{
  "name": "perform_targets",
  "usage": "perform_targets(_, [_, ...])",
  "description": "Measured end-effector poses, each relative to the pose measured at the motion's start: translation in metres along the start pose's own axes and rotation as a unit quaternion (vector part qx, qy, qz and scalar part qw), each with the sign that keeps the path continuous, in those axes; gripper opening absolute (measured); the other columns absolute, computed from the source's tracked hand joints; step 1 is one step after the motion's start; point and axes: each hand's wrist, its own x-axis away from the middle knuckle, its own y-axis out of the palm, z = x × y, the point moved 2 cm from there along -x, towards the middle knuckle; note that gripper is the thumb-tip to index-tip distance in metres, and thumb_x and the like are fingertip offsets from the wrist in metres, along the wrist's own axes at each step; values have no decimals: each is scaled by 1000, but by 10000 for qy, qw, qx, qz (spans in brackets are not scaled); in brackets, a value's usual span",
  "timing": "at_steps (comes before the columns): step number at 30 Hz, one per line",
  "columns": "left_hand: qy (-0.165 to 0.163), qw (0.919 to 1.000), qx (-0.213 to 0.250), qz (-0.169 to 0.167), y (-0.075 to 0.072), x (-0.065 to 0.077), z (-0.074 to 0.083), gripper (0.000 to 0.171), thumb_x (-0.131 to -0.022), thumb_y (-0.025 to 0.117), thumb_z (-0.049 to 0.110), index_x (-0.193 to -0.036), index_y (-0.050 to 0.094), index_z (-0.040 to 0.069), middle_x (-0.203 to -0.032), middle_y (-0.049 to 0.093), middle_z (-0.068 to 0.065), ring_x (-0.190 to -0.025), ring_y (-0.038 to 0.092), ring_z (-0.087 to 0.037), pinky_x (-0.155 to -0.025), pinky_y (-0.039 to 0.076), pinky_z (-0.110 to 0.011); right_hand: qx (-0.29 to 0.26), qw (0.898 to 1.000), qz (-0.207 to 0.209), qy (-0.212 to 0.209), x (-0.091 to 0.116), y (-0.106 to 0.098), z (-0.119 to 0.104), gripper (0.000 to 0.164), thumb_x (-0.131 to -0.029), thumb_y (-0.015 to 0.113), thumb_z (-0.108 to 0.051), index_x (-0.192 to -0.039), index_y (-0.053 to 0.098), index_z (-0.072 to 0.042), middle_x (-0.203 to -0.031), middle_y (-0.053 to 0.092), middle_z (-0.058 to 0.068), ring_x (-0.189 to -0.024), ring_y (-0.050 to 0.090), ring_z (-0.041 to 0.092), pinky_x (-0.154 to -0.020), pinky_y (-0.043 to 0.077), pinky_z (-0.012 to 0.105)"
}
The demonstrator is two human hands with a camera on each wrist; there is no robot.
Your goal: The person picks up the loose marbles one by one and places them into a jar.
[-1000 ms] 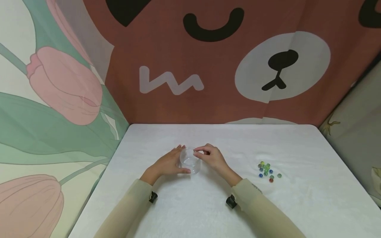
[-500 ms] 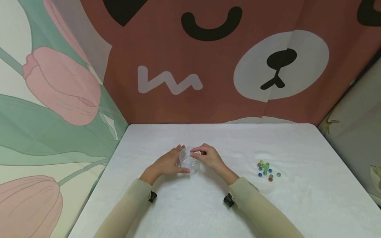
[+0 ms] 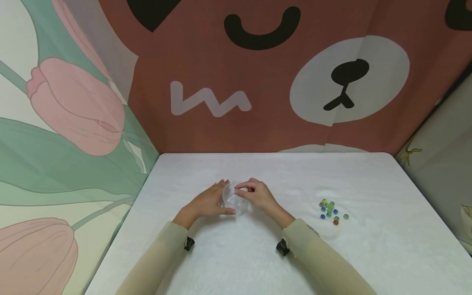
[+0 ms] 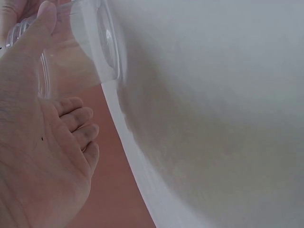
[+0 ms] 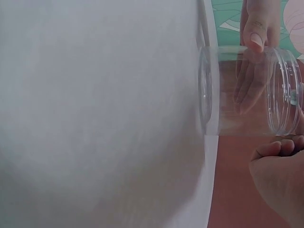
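A clear plastic jar (image 3: 236, 200) stands upright on the white table, its screw-threaded mouth facing up. My left hand (image 3: 209, 202) grips its side, the thumb on the near wall and the fingers round the far side. Above the mouth is my right hand (image 3: 259, 194), thumb and index finger pinching a small marble (image 5: 293, 97); it looks pale green in the right wrist view and is mostly hidden by the fingers. In the right wrist view the jar (image 5: 242, 90) shows nothing inside, and the left thumb (image 5: 256, 42) presses against its wall.
Several glass marbles (image 3: 329, 211) in green, blue, yellow and red lie in a loose cluster on the right of the white table (image 3: 236, 258). A printed reddish-brown curtain (image 3: 206, 135) hangs behind the table's back edge, and a tulip-patterned one (image 3: 77, 106) on the left.
My right hand has shifted slightly left, bringing its pinching fingertips further over the jar's mouth, then nearly stopped. The left hand and the jar have stayed in place.
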Motion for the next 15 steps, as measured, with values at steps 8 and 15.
perform_targets(8, [-111, 9999, -65, -8, 2, 0, -2, 110, -80, 75, 67, -160, 28, 7, -166, 27, -10, -155, 18, -27, -127, 16, -42, 90, 10000, -29, 24, 0, -2, -2, 27, -89, 80, -28, -112, 80, -16, -75, 49, -2, -70, 44, 13, -60, 36, 24])
perform_targets(15, [-237, 9996, -158, -62, 1, 1, -1, 113, -79, 73, 70, -161, 26, 8, -166, 27, -9, -155, 18, -24, -127, 18, -42, -15, 9999, -141, 77, 0, -2, -1, 33, -89, 80, -30, -119, 77, -16, -76, 49, -1, -70, 44, 14, -59, 36, 23])
